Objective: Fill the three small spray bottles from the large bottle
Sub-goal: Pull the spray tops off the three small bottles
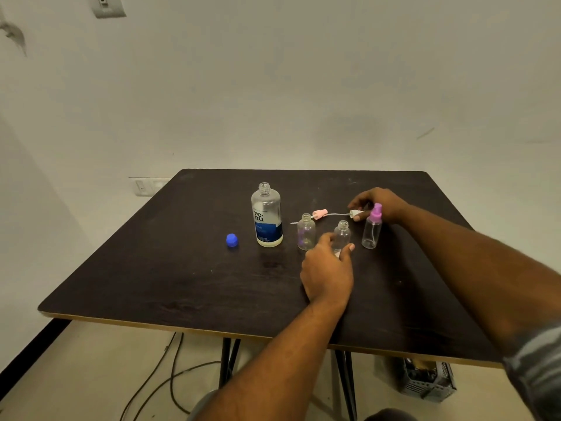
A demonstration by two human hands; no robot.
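The large clear bottle (266, 215) with a blue and white label stands uncapped at the table's middle, a little liquid at its bottom. Its blue cap (232, 240) lies to its left. Three small clear bottles stand to its right. The left one (306, 232) is open. My left hand (328, 268) wraps around the base of the open middle bottle (342, 233). The right one (372, 229) carries a purple spray top. A pink spray head (320, 214) lies behind them. My right hand (379, 203) pinches a white spray head (355, 213) with its thin tube, low over the table.
The dark table (182, 284) has a pale front edge and stands against a white wall. Cables (170, 375) run on the floor under it, and a dark crate (428, 379) sits under the right side.
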